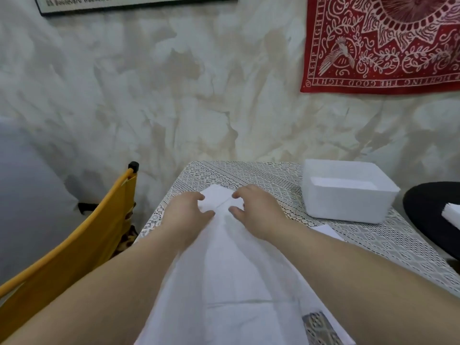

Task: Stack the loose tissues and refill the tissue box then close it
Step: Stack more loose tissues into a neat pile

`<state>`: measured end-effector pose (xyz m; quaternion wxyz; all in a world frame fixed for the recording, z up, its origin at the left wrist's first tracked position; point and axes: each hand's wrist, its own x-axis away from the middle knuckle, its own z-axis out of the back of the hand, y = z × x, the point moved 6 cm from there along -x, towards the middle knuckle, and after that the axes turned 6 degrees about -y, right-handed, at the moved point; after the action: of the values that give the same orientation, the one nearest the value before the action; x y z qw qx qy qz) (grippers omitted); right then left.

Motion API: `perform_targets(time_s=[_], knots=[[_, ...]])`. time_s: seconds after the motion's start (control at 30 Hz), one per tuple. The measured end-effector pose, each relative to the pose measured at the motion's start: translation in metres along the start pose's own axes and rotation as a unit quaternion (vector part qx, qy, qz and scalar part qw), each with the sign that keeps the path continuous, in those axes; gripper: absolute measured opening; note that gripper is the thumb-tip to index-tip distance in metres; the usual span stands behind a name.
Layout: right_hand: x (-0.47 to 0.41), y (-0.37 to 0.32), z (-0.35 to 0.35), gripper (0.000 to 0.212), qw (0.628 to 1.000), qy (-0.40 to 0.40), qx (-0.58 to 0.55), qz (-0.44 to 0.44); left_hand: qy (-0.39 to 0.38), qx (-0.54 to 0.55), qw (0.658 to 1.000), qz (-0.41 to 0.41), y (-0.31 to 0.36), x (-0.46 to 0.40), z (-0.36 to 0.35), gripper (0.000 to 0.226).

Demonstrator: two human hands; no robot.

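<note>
Tissues (224, 265) lie spread in a loose white sheet-like run on the lace cloth (249, 175), just left of the box (346, 192) and reaching from there toward the person. The box sits open at the top, white, with a flat white layer inside, likely tissues already in. A stray tissue (326, 231) lies just in front of the box. More white sheets (451, 215) sit on a black round thing (428, 207) right of the box.

Handling, as a guess: tissue is very light, limp, thin, tears and creases easily, and slides on itself. Best taken at the edges or corners with a flat light pinch, or pressed flat with palms to square it; lifting from the middle would likely crumple it.

Left hand (185, 211) rests on the tissue left of the box, fingers bent down onto the paper, thumb near a fold line. Right hand (256, 209) sits between the left hand and the box, fingers curled with tips on the same tissue. Whether either one pinches the paper or only presses it is not clear. Both forearms reach straight out, palms down.
</note>
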<state>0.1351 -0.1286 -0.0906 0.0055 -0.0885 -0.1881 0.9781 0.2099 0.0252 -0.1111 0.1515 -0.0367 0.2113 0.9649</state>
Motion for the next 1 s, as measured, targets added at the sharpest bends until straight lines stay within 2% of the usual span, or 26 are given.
perform_targets(time_s=[0.1,0.17,0.27,0.43,0.53,0.67,0.73,0.8,0.87,0.93,1.0], knots=[[-0.015,0.009,-0.014,0.035,1.0,-0.01,0.021,-0.006,-0.006,-0.089,0.996,-0.013,-0.001,-0.012,-0.013,0.036],[-0.018,0.015,-0.022,0.035,1.0,-0.014,0.026,-0.009,0.016,-0.101,0.994,-0.022,-0.002,-0.015,-0.015,0.024],[-0.017,0.02,-0.027,0.034,1.0,0.001,0.013,-0.017,0.021,-0.109,0.993,-0.039,-0.003,-0.017,-0.017,0.023],[-0.01,0.016,-0.019,0.039,1.0,0.009,0.012,-0.006,0.072,-0.054,0.995,-0.053,0.0,-0.008,0.01,0.026],[0.006,0.011,0.006,0.052,0.998,0.055,0.007,0.005,0.091,-0.008,0.988,-0.122,0.025,0.014,0.037,0.023],[0.052,-0.003,0.049,0.063,0.992,0.116,0.032,0.026,0.066,0.055,0.974,-0.208,0.062,0.065,0.06,0.022],[0.081,-0.002,0.069,0.05,0.992,0.122,0.016,0.027,0.047,0.095,0.967,-0.23,0.079,0.096,0.069,0.028],[0.114,0.006,0.087,0.023,0.995,0.095,-0.034,-0.006,0.019,0.138,0.961,-0.238,0.095,0.123,0.075,0.02],[0.148,0.016,0.104,0.007,0.994,0.075,-0.076,-0.031,0.002,0.157,0.955,-0.253,0.111,0.148,0.076,0.017],[0.185,0.025,0.119,0.008,0.993,0.071,-0.085,-0.039,-0.002,0.139,0.953,-0.27,0.126,0.17,0.07,0.017],[0.218,0.034,0.128,0.012,0.996,0.061,-0.048,-0.038,-0.008,0.113,0.954,-0.278,0.142,0.19,0.058,0.013]])
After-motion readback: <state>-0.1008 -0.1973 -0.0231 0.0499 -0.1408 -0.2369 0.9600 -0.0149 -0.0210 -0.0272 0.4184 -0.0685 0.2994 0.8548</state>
